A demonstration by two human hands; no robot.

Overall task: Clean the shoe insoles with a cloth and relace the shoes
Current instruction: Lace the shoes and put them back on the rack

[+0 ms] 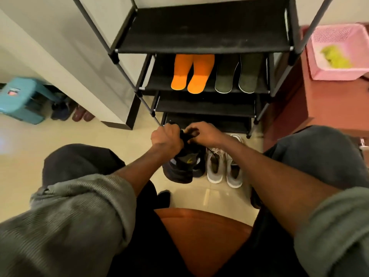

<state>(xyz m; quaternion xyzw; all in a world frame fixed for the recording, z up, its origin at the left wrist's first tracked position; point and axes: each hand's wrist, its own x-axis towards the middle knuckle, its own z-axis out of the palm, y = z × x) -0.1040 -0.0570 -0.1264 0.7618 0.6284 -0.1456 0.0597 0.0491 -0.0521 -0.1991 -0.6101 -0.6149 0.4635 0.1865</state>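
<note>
1. Fingers of your left hand (166, 139) curled tight around the top of the black shoe (182, 164), and your right hand (201, 132) pinched its black lace.
2. You held that shoe up, just beside the grey shoes (223, 168) on the floor.
3. Farther off, orange insoles (191, 74) and dark insoles (237, 75) lay side by side on the black rack (201, 37).

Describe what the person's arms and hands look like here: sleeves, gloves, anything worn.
Both arms wear grey ribbed knit sleeves, the left sleeve and the right sleeve pushed up near the elbows, leaving the forearms bare. The left hand and right hand are bare: no gloves, and no watch or ring visible.
</note>
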